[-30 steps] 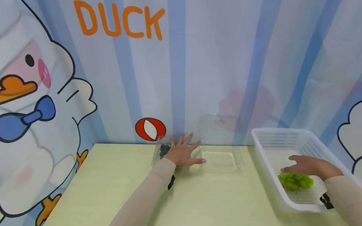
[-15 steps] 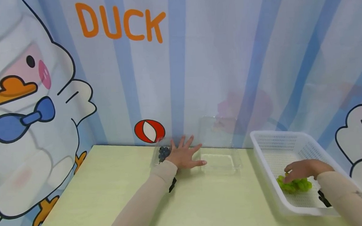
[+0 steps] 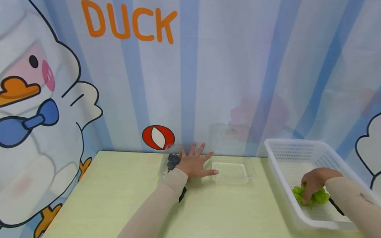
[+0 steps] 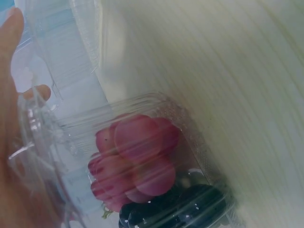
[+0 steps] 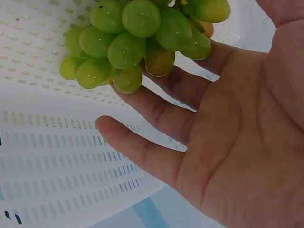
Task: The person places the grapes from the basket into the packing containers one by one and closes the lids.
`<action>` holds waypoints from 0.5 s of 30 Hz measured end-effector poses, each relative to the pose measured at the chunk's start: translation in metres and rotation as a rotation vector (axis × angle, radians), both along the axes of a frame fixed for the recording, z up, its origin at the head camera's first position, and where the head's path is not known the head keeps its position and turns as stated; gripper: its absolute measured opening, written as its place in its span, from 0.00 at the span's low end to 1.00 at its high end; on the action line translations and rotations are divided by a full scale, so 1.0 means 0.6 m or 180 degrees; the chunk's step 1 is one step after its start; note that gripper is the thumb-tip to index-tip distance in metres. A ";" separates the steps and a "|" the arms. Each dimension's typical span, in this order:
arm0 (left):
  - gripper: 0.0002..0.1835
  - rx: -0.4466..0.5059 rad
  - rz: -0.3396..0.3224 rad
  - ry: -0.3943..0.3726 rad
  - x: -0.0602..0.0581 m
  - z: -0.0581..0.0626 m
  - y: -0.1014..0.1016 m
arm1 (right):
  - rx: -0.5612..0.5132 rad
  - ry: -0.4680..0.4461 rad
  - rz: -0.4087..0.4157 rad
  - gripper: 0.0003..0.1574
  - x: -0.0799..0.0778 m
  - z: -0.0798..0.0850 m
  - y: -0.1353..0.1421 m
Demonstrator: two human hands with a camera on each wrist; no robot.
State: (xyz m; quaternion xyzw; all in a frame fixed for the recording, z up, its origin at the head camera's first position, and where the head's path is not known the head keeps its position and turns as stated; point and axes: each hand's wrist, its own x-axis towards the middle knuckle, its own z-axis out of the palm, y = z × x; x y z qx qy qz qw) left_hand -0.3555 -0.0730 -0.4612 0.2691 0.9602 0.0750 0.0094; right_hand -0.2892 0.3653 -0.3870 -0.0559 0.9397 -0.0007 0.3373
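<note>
My left hand, fingers spread, rests on a clear plastic box at the back of the table. Through its plastic show a bunch of red grapes and a bunch of dark grapes. At the right, my right hand reaches down into a white basket and holds a bunch of green grapes. In the right wrist view its fingers go behind the bunch, and the thumb tip is out of sight.
A second clear plastic box stands between my left hand and the basket, its lid raised against the curtain. That curtain rises along the back edge of the pale table.
My right hand has come down from above the green grapes, and its fingers and thumb are now around them. The left hand has stayed on its box.
</note>
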 end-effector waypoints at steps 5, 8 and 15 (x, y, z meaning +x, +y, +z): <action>0.49 -0.0060 -0.0023 0.0043 -0.003 -0.004 0.001 | 0.0127 0.0022 0.0037 0.55 -0.006 -0.009 0.001; 0.49 -0.0081 -0.0011 0.0052 -0.005 -0.007 0.000 | 0.0140 0.0054 0.0042 0.53 -0.009 -0.013 0.000; 0.49 -0.0092 0.0007 0.0077 -0.004 -0.008 -0.001 | 0.0070 -0.0099 -0.0008 0.43 -0.015 -0.014 0.002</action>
